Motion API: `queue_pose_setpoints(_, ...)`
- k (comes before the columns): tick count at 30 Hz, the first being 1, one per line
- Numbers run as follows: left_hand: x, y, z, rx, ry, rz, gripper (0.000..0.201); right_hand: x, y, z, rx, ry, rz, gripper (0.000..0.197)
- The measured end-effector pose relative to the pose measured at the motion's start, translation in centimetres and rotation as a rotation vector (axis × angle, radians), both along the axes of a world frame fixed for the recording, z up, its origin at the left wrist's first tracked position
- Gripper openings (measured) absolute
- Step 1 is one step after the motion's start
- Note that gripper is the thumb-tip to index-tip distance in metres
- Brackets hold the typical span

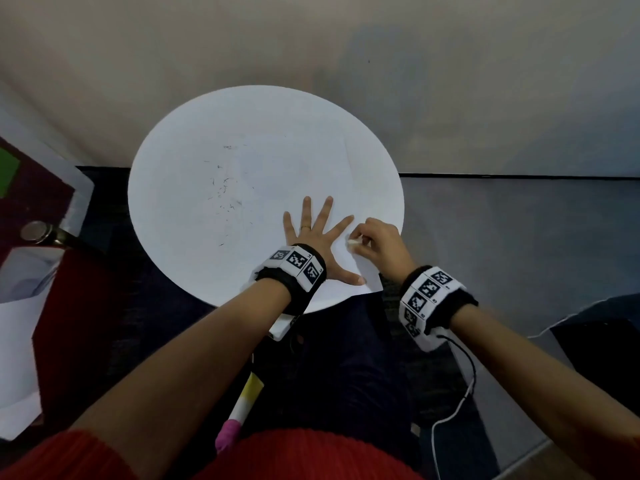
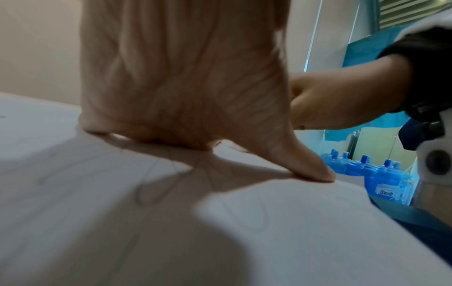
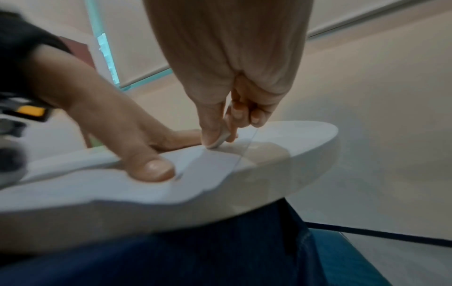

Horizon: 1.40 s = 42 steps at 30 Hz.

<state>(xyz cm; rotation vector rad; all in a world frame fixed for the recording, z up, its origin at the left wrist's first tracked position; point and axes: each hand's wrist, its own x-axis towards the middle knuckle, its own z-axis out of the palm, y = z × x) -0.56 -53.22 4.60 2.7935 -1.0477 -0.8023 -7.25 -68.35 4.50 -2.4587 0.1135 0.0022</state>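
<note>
A white sheet of paper (image 1: 298,168) lies on a round white table (image 1: 166,209), its near corner hanging over the table's edge. My left hand (image 1: 317,233) lies flat on the sheet with fingers spread, thumb (image 3: 149,168) pressing near the corner. My right hand (image 1: 377,242) pinches a small white eraser (image 1: 352,242) between thumb and fingers, its tip (image 3: 218,140) touching the paper beside the left index finger. Faint pencil lines (image 2: 146,185) show on the sheet. Dark eraser crumbs (image 1: 223,188) are scattered at the table's left middle.
A dark red piece of furniture (image 1: 69,306) with a metal knob (image 1: 34,232) stands at the left. A pink-and-yellow marker (image 1: 239,410) lies on my lap. A white cable (image 1: 457,407) runs from the right wristband. Blue water bottles (image 2: 374,172) stand beyond the table.
</note>
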Motion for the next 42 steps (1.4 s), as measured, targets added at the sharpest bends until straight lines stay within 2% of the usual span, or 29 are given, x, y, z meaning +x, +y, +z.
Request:
queue_pose_setpoints(3,0.0,-0.1,-0.2,0.000,-0.010,-0.001,0.126,-1.0,0.1,-0.1,-0.031,0.027,0.084,0.003)
queue_pose_setpoints(8,0.1,0.1,-0.1,0.000,0.006,-0.002,0.129,1.4,1.2,0.0,0.071,-0.026,0.017,0.001)
queue_pose_setpoints(11,0.1,0.3,0.0,-0.006,0.004,-0.002,0.128,0.7,0.6,0.3,0.102,0.039,0.049,0.006)
queue_pose_setpoints(14,-0.1,0.4,0.3,-0.018,0.019,-0.002,0.132,1.6,-1.2,1.5,0.229,-0.029,-0.126,0.014)
queue_pose_setpoints(16,-0.4,0.6,0.4,-0.011,0.015,0.003,0.133,3.1,-1.3,2.1,0.288,-0.067,-0.172,0.021)
queue_pose_setpoints(18,-1.3,0.4,0.7,0.032,-0.013,0.012,0.126,4.0,-0.8,1.6,0.299,0.015,-0.097,0.024)
queue_pose_setpoints(21,-3.5,-0.6,1.2,0.060,-0.126,-0.034,0.099,4.2,-0.3,0.1,0.338,0.051,-0.029,0.021)
queue_pose_setpoints(24,-5.1,-1.6,1.0,-0.026,-0.030,-0.221,0.070,4.0,-0.3,-0.1,0.347,0.046,-0.053,0.022)
queue_pose_setpoints(26,-4.9,-1.0,0.6,-0.027,0.026,-0.320,0.063,4.0,-0.3,0.1,0.363,0.038,-0.072,0.022)
queue_pose_setpoints(28,-4.2,0.6,0.2,0.068,-0.018,-0.204,0.065,4.1,-0.3,0.1,0.388,0.036,-0.077,0.021)
queue_pose_setpoints(31,-3.8,2.0,0.6,0.213,-0.075,0.137,0.074,4.1,-0.3,0.2,0.406,0.038,-0.094,0.023)
queue_pose_setpoints(32,-4.1,1.7,0.9,0.209,-0.078,0.162,0.075,4.1,-0.2,0.2,0.407,0.036,-0.097,0.024)
queue_pose_setpoints(34,-5.1,0.2,1.2,0.100,-0.084,0.036,0.073,4.2,-0.1,0.2,0.415,0.024,-0.100,0.023)
queue_pose_setpoints(36,-5.9,-1.2,1.1,-0.003,-0.042,-0.207,0.067,4.2,-0.1,0.2,0.408,0.017,-0.108,0.022)
queue_pose_setpoints(38,-5.8,-1.3,0.4,-0.007,-0.019,-0.299,0.063,4.2,-0.1,0.3,0.396,0.017,-0.113,0.022)
queue_pose_setpoints(40,-4.3,0.1,-0.2,0.022,-0.026,-0.151,0.063,4.2,-0.1,0.4,0.393,0.015,-0.113,0.021)
queue_pose_setpoints(42,-2.3,2.6,0.0,0.044,-0.015,0.120,0.066,4.2,-0.1,0.4,0.393,0.017,-0.115,0.020)
